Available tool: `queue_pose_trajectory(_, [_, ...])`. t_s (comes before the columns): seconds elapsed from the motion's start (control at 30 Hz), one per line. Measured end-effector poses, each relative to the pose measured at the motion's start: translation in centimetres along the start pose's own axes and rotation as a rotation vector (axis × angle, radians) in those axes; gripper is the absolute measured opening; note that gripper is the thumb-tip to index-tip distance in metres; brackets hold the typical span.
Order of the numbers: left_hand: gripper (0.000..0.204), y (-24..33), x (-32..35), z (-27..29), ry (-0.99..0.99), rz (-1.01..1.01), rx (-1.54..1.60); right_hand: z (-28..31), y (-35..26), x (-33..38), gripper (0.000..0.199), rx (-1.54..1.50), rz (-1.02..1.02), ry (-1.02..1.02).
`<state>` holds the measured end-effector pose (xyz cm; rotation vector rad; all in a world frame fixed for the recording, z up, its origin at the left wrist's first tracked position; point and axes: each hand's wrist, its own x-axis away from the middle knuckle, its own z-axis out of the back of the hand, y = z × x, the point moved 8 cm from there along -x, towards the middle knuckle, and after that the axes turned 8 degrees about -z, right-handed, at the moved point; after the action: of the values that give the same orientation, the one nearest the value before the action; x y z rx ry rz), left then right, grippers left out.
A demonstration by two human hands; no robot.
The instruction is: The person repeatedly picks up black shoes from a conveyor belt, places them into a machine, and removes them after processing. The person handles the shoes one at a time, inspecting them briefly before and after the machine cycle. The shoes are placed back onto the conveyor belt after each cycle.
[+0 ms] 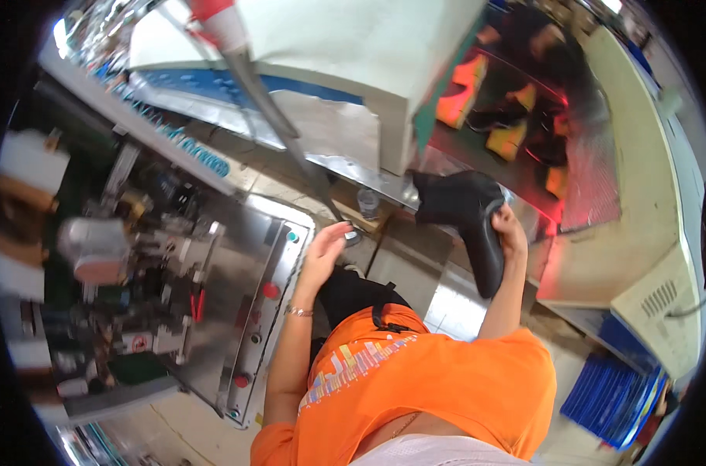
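A black boot point(483, 245) hangs from my right hand point(509, 231), whose fingers are closed on its edge. The boot's shaft points left and its foot part reaches down toward my forearm. My left hand point(326, 252) is in front of my body, beside the machine's control panel point(269, 311). It appears to hold nothing, and its fingers are stretched out. A small white spot shows at its fingertips, too blurred to name. Green and red buttons sit along the control panel.
At the right, a red-lit conveyor tunnel point(593, 186) holds several yellow and black shoe pieces point(508, 138). A grey pole point(279, 116) slants down ahead of me. A clear cup point(368, 203) stands on a low ledge. Blue crates point(605, 400) are stacked at the lower right.
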<state>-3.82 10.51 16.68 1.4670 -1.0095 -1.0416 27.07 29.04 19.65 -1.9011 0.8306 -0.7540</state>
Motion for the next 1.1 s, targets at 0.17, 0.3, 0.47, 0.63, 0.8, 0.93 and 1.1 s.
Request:
queue_pose_trajectory(0.17, [0.041, 1.6, 1.0, -2.5, -0.051, -0.146, -0.325, -14.2, 3.1, -1.0, 0.062, -0.347, -0.109, -0.403])
queue_pose_trajectory(0.3, [0.037, 9.4, 4.8, 1.4, 0.118, -0.211, 0.569, -26.5, 2.9, -2.2, 0.045, -0.244, -0.232, -0.736])
queue_pose_trajectory(0.47, [0.014, 20.4, 14.4, 10.0, 0.679, -0.342, 0.180, -39.3, 1.8, -1.9, 0.026, 0.206, -0.104, -0.996])
queue_pose_trajectory(0.63, [0.010, 33.3, 17.4, 15.0, 0.995, -0.658, -0.224, -52.3, -3.6, -3.1, 0.013, 0.116, 0.066, -0.906])
queue_pose_trajectory(0.8, [0.014, 35.9, 15.0, 24.7, 1.067, -0.823, -0.169, -63.0, -4.0, -6.7, 0.011, -0.158, -0.034, -0.985])
queue_pose_trajectory(0.93, [0.017, 32.9, 13.4, 27.7, 1.106, -0.718, -0.219, -63.3, -1.2, -8.6, 0.011, -0.155, -0.105, -0.914])
queue_pose_trajectory(1.1, [0.023, 31.9, 17.3, 24.8, 1.387, -0.737, -0.709, -60.6, 5.7, -9.7, 0.017, -0.123, -0.208, -0.889])
